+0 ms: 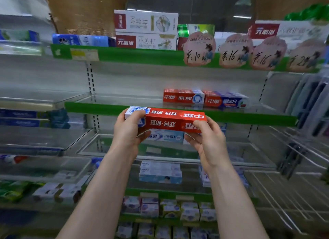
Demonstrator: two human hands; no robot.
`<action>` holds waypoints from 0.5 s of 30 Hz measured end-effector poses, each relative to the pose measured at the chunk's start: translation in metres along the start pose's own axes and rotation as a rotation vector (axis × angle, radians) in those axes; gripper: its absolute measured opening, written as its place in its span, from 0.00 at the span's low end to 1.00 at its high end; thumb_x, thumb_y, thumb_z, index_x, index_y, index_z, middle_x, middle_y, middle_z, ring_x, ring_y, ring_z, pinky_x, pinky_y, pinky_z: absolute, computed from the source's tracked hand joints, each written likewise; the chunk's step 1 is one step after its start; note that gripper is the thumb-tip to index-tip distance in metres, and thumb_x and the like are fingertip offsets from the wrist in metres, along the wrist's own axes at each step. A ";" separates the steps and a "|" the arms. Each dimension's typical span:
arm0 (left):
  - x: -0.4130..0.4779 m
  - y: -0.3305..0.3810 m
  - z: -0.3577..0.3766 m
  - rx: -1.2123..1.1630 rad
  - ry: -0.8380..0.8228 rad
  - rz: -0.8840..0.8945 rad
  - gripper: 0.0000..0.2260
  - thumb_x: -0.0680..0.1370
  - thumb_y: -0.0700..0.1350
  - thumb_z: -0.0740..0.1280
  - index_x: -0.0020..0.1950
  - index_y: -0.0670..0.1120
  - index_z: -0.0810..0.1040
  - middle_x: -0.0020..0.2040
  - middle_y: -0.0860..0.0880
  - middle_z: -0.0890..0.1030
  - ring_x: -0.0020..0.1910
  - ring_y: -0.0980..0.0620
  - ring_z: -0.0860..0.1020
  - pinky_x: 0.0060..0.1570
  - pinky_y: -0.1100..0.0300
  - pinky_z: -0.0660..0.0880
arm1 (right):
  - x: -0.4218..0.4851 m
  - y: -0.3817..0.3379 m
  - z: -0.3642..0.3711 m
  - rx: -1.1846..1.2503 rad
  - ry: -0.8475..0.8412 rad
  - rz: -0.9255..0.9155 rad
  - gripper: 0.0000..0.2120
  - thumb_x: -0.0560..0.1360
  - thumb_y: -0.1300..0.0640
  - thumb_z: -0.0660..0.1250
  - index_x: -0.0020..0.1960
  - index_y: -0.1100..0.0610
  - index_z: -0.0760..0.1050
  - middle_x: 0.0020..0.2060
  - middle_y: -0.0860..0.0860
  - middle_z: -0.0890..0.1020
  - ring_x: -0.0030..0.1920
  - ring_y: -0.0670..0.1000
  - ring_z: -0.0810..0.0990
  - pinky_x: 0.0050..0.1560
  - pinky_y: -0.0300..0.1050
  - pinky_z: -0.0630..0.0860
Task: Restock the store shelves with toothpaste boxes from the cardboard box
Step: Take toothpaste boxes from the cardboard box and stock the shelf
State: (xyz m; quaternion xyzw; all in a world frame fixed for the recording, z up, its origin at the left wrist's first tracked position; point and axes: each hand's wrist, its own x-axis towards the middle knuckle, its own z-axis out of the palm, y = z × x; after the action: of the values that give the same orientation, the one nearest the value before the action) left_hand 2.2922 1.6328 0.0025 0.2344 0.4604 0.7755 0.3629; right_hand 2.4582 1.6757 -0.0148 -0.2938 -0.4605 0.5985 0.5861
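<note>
Left hand [127,132] and right hand [209,143] grip the ends of a long red-and-white cardboard toothpaste box [169,122]; its long axis lies crosswise, parallel to the green-edged shelf [92,108] just beyond.

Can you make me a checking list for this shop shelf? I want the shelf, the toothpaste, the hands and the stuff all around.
Surface: middle shelf, green front strip, carries boxes on its right part.
Job's things: held red toothpaste pack, print upside down, in front of the shelf's edge; one box or two, cannot tell. Shelved red toothpaste boxes, two side by side.
Clutter: nothing seen.
Grippers: left hand grips the pack's white end; right hand grips its red end.
Cables: nothing seen.
Surroundings: white toothpaste boxes stacked above; pink price tags on the upper strip; lower boxes, blurred.
</note>
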 end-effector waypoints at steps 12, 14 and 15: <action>0.109 0.030 0.051 0.150 -0.218 -0.057 0.01 0.77 0.40 0.62 0.48 0.44 0.71 0.44 0.42 0.78 0.43 0.47 0.79 0.42 0.56 0.76 | 0.120 -0.026 0.017 -0.293 0.086 -0.056 0.22 0.75 0.48 0.68 0.67 0.53 0.69 0.55 0.52 0.79 0.50 0.52 0.81 0.45 0.46 0.81; 0.127 0.032 0.057 0.222 -0.249 -0.065 0.01 0.77 0.40 0.61 0.47 0.44 0.72 0.42 0.42 0.79 0.38 0.48 0.79 0.39 0.56 0.76 | 0.137 -0.031 0.014 -0.391 0.091 -0.044 0.24 0.75 0.44 0.67 0.67 0.54 0.69 0.53 0.52 0.79 0.52 0.52 0.80 0.47 0.47 0.79; 0.136 0.032 0.061 0.257 -0.256 -0.074 0.02 0.77 0.40 0.62 0.48 0.43 0.72 0.41 0.42 0.79 0.36 0.48 0.79 0.38 0.55 0.76 | 0.146 -0.033 0.013 -0.431 0.091 -0.025 0.24 0.76 0.43 0.66 0.67 0.54 0.69 0.53 0.52 0.79 0.52 0.53 0.80 0.48 0.47 0.79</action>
State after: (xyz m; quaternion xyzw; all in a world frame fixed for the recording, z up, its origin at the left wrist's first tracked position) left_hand 2.2385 1.7615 0.0629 0.3585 0.5142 0.6601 0.4140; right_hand 2.4406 1.8113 0.0470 -0.4332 -0.5546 0.4647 0.5373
